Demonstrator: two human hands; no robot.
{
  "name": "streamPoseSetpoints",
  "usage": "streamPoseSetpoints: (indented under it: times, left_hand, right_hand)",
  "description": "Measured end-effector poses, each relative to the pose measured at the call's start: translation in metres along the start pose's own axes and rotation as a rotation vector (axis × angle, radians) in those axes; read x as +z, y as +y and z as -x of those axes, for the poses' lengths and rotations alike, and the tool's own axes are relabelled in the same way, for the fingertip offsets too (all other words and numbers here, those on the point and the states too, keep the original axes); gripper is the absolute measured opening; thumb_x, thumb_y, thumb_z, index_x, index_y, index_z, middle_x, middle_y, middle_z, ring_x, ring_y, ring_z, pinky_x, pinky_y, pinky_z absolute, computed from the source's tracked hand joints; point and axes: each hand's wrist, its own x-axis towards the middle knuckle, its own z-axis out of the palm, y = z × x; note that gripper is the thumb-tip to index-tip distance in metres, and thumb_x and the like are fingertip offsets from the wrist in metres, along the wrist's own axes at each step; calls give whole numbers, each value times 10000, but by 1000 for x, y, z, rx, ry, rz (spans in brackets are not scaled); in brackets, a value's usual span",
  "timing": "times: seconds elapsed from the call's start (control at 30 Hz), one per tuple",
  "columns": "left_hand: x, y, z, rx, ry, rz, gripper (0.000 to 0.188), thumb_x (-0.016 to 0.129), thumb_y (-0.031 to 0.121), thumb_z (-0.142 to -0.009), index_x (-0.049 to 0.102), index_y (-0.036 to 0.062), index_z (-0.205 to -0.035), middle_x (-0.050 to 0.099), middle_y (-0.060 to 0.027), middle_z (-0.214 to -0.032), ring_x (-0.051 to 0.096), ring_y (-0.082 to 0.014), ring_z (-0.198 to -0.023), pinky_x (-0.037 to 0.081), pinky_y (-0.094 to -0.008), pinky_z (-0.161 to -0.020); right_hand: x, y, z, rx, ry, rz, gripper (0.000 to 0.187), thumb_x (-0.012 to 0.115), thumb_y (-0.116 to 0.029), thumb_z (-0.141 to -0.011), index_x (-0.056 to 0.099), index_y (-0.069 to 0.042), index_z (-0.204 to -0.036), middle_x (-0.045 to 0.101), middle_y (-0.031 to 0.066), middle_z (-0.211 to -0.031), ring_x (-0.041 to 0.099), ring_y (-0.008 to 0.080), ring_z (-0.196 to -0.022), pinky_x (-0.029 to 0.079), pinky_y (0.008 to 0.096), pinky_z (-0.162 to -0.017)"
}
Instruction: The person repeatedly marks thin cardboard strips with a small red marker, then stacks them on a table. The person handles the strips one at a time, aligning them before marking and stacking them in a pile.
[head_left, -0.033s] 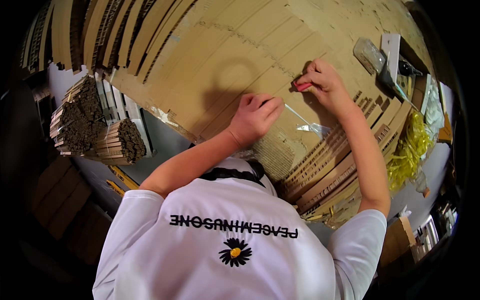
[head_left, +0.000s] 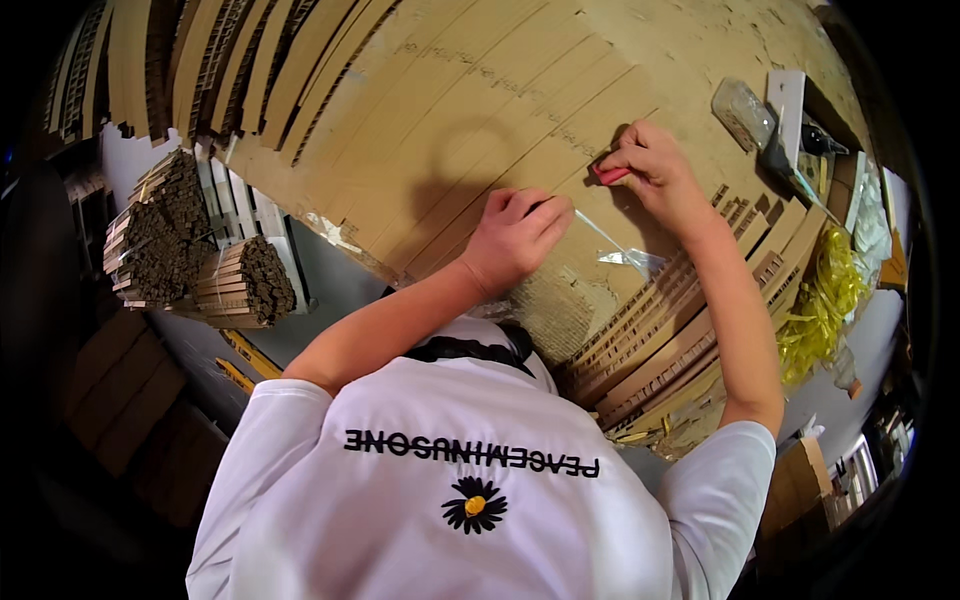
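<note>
My left hand (head_left: 518, 238) is closed low over the cardboard sheet (head_left: 400, 150), knuckles up and fingers curled. A thin pale strip (head_left: 598, 230) runs from its fingertips down to a shiny scrap of clear film (head_left: 632, 258); something dark shows between the fingers, too small to name. To the right and slightly farther away, my right hand (head_left: 655, 172) pinches a small red object (head_left: 611, 175) against the sheet. Its kind is hidden by the fingers. Parallel lines cross the sheet, with a row of small marks across them.
Cardboard strips (head_left: 270, 80) stand in rows at the far left, and more strips (head_left: 690, 310) lie near right. Tied bundles (head_left: 160, 240) sit beyond the left edge. On the right are a clear plastic container (head_left: 743, 113), an open box (head_left: 790, 120) and yellow plastic strapping (head_left: 825, 300).
</note>
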Motion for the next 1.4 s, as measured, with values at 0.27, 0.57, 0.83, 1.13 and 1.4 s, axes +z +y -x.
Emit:
streamPoseSetpoints:
  times: [0.27,0.57,0.83,1.13,1.4]
  left_hand:
    - [0,0,5,6,-2,-17,370,641,108,-789,713,65,-1149,653,-22,-1205,587,-230,-1099,416,-415,-915]
    - [-80,-53,-7,-58,120,58,371,651,105,-867,622,49,-1232,641,-177,-1183,587,-386,-1085,462,-491,-930]
    - [-103,-237,36,-394,-54,-152,607,694,260,-931,490,-72,-1395,507,-291,-1416,468,-454,-1315,373,-510,-1138]
    - [-138,-224,34,-512,-431,-102,629,608,348,-991,444,-64,-1438,454,-303,-1472,421,-450,-1374,355,-503,-1155]
    - [-143,-253,-5,-420,-316,128,649,710,519,-876,676,-64,-1160,649,-317,-1206,623,-431,-1144,492,-498,-990]
  right_hand:
    - [2,-12,4,215,58,-103,178,766,-32,-794,778,-131,-941,589,54,-861,581,206,-807,473,351,-719]
    - [53,-40,58,949,1043,-877,259,754,-285,-951,674,-60,-1050,610,-14,-754,522,83,-574,426,234,-479]
    - [107,-14,55,1028,1324,-235,478,731,-404,-880,618,-10,-1125,663,145,-934,627,275,-870,511,442,-786]
    - [236,-161,15,1361,804,-77,628,659,-482,-901,636,68,-1204,654,332,-1189,644,430,-1148,492,513,-996]
    - [229,-178,-38,1221,1175,-528,617,831,-329,-824,620,99,-1215,745,188,-1016,721,263,-862,567,376,-804]
